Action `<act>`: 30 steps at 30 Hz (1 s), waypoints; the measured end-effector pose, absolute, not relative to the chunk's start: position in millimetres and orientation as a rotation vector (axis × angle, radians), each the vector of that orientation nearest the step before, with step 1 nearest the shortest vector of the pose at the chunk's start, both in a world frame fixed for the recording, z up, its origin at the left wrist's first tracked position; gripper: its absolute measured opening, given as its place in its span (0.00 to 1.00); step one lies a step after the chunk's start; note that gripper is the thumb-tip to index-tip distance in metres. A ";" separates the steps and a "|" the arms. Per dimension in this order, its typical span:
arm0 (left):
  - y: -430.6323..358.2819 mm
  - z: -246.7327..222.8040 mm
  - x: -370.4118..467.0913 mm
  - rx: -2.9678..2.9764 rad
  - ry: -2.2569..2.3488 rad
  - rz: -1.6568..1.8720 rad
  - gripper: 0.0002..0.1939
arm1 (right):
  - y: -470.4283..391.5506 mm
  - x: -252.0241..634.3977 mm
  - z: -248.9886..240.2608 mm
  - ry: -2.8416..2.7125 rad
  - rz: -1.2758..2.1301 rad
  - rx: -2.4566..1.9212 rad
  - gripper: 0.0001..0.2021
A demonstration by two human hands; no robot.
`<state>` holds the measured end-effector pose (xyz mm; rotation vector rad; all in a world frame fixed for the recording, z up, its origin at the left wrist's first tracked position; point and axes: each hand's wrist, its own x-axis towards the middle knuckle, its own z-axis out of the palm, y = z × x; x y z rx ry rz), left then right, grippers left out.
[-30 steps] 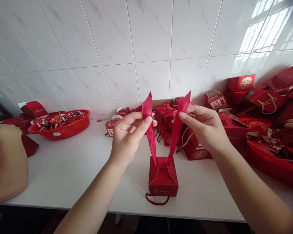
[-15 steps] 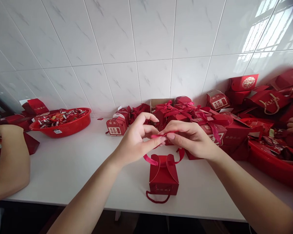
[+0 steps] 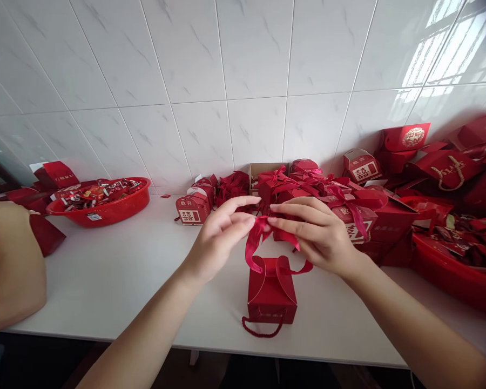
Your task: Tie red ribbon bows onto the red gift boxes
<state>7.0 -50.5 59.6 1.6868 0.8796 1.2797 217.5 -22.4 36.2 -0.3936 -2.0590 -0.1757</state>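
Note:
A small red gift box (image 3: pixel 272 294) stands on the white table in front of me, its curved top flaps folded together and a dark red cord handle (image 3: pixel 263 334) hanging at its near side. Red ribbon (image 3: pixel 252 249) runs up from both sides of the flaps to my hands. My left hand (image 3: pixel 222 229) pinches the ribbon between thumb and fingers. From the other side my right hand (image 3: pixel 318 229) grips it too, with the index and middle fingers stretched towards the left fingertips. Part of the ribbon is hidden behind my right fingers.
Red boxes with bows (image 3: pixel 308 186) crowd the table by the tiled wall. A red basin of wrapped sweets (image 3: pixel 105 213) stands at left, another red basin (image 3: pixel 449 275) at right. A co-worker's arm (image 3: pixel 18 265) reaches in from the left.
The ribbon has been lifted and now shows as a wider loop hanging between my hands. My right fingers have straightened. The box stays in place; the co-worker's arm at left has shifted slightly.

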 end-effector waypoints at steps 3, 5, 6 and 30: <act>-56.2 46.5 2.8 2.064 1.100 1.649 0.20 | -38.9 220.2 17.3 -1.765 0.045 -0.588 0.16; -56.8 35.3 -9.1 2.242 1.262 1.798 0.19 | -49.9 230.4 -4.1 -1.563 0.192 -0.764 0.12; -56.4 29.3 -18.4 2.295 1.358 1.806 0.18 | -54.6 238.7 -16.8 -1.498 0.257 -0.874 0.10; -59.0 -37.8 -18.2 1.898 1.355 0.969 0.12 | -85.3 232.0 -65.1 -1.897 0.395 -1.101 0.14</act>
